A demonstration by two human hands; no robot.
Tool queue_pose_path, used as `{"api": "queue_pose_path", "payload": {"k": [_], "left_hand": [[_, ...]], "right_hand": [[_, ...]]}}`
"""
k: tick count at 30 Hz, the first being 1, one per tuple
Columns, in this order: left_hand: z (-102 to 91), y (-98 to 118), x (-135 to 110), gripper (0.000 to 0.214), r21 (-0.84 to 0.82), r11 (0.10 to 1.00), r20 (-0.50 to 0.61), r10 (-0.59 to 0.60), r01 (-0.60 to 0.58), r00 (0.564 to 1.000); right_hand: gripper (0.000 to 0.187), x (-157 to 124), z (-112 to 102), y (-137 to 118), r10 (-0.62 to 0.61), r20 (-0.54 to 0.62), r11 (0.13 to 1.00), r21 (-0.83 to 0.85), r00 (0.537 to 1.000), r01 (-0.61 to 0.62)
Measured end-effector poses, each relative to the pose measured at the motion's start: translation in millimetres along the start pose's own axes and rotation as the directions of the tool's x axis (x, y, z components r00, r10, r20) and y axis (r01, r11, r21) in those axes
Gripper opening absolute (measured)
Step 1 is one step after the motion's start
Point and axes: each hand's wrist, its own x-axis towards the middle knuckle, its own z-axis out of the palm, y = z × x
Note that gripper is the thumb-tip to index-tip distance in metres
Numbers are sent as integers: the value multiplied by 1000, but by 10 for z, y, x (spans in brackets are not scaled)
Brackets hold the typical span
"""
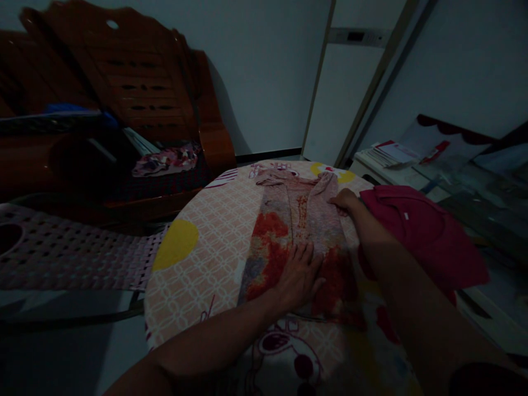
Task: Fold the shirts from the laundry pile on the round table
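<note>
A short-sleeved top (303, 214) lies spread out on the round table, its sleeves toward the far edge. It is pinkish grey above, with red and orange blotches lower down. My left hand (300, 278) rests palm down on the lower middle of the top, fingers spread. At the right sleeve, my right hand (345, 201) has its fingers pinched together on the fabric edge. The patterned tablecloth (206, 236) under the top carries white lattice lines and yellow spots.
A folded magenta garment (416, 231) lies at the table's right edge. Behind on the left stands a carved wooden bench (140, 71) with cloth on its seat. A woven chair (78, 247) is close on the left. Papers (391, 154) sit on a cabinet at right.
</note>
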Motion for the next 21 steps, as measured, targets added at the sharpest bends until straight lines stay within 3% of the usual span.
{"api": "queue_pose_path", "payload": {"k": [2, 6, 9, 12, 14, 17, 19, 21], "left_hand": [[-3, 0, 2, 61, -17, 1000, -4, -1, 1, 1000], [24, -49, 6, 64, -116, 993, -13, -1, 0, 1000], [16, -119, 35, 67, -270, 963, -55, -35, 19, 998], [-58, -183, 127, 64, -488, 870, -91, -127, 67, 988], [-122, -217, 232, 60, -678, 723, -63, -243, 137, 968], [-195, -263, 425, 44, -923, 317, 59, -443, 218, 895], [-226, -287, 544, 26, -974, 39, 170, -520, 222, 837], [-256, -291, 629, 5, -969, -132, 247, -541, 209, 804]], "right_hand": [[25, -110, 32, 16, -48, -29, 996, -80, 998, 46], [20, -360, 85, 25, -120, -332, 971, -234, 936, 42], [24, -609, 151, 55, -189, -446, 975, -189, 875, 114], [27, -881, 236, 110, -212, -491, 977, -114, 845, 179], [26, -1053, 305, 136, -211, -487, 977, -79, 848, 197], [23, -1292, 440, 107, -291, -409, 955, -65, 865, 291], [20, -1442, 549, 34, -372, -313, 926, -66, 874, 371], [18, -1586, 660, -63, -429, -208, 903, -89, 879, 420]]}}
